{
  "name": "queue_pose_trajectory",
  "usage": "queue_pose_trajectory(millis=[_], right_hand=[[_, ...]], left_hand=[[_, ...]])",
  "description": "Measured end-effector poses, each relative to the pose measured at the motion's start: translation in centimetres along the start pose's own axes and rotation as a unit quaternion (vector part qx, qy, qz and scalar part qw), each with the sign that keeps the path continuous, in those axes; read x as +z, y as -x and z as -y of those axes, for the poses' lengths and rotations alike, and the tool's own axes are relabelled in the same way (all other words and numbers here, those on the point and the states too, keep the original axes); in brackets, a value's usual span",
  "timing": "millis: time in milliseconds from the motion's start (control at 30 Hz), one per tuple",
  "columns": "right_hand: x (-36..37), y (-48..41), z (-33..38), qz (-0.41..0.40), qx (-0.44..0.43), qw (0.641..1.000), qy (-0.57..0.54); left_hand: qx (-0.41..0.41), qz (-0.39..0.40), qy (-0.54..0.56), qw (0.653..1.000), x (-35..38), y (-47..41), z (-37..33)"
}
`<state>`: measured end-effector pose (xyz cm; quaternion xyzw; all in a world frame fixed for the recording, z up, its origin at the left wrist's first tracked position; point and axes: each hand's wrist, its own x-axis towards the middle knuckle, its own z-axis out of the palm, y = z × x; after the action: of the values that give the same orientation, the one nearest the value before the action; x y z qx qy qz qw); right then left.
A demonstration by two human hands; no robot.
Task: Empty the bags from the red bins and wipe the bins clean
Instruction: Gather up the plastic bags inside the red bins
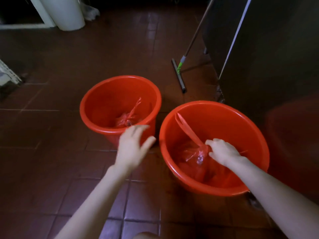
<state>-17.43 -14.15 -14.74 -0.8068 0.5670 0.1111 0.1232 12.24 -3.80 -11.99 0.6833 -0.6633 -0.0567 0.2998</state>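
Right hand [222, 151] clenched on tied bag neck [202, 150] in right bin [241, 118]. Left hand [133, 144] released, blurred, at near rim of left bin [96, 94]; its bag [127, 120] lies just up-frame, tail pointing upper right.

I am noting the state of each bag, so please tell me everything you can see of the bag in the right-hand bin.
The bag is thin, red, partly see-through plastic, crumpled and low inside the right bin. Its neck is gathered, and a long strip runs up and left towards the bin wall. The right hand grips the neck. Its contents cannot be told.
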Motion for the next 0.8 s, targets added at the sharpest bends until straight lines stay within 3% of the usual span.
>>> queue_pose_trajectory(millis=[33, 100, 267, 467, 567, 633, 700, 800], right_hand=[[0.1, 0.1, 0.2, -0.001, 0.000, 1.000, -0.001], [0.4, 0.3, 0.7, -0.004, -0.001, 1.000, -0.003], [-0.3, 0.0, 1.2, -0.007, 0.004, 1.000, 0.012], [-0.6, -0.6, 0.8, -0.006, 0.013, 1.000, -0.004], [-0.5, -0.7, 0.5, -0.006, 0.009, 1.000, -0.001], [-0.4, -0.7, 0.3, -0.004, 0.006, 1.000, -0.003], [-0.4, -0.5, 0.3, 0.002, 0.002, 1.000, -0.009], [-0.2, -0.1, 0.6, -0.001, -0.007, 1.000, -0.020]], left_hand=[[-0.062, -0.003, -0.071, 0.996, -0.8, -0.7, 1.5], [-0.147, 0.062, -0.196, 0.967, -1.6, -1.8, 3.8], [-0.066, 0.135, -0.303, 0.941, -2.6, -3.1, 5.9], [0.035, 0.217, -0.311, 0.925, -5.5, 1.1, 4.0], [0.063, 0.293, -0.206, 0.931, -7.0, 3.8, 3.8], [0.002, 0.364, -0.080, 0.928, -7.7, 3.9, 4.3], [-0.068, 0.335, -0.011, 0.940, -7.2, 3.0, 5.5], [-0.158, 0.247, -0.118, 0.949, -4.1, 1.0, 8.0]])
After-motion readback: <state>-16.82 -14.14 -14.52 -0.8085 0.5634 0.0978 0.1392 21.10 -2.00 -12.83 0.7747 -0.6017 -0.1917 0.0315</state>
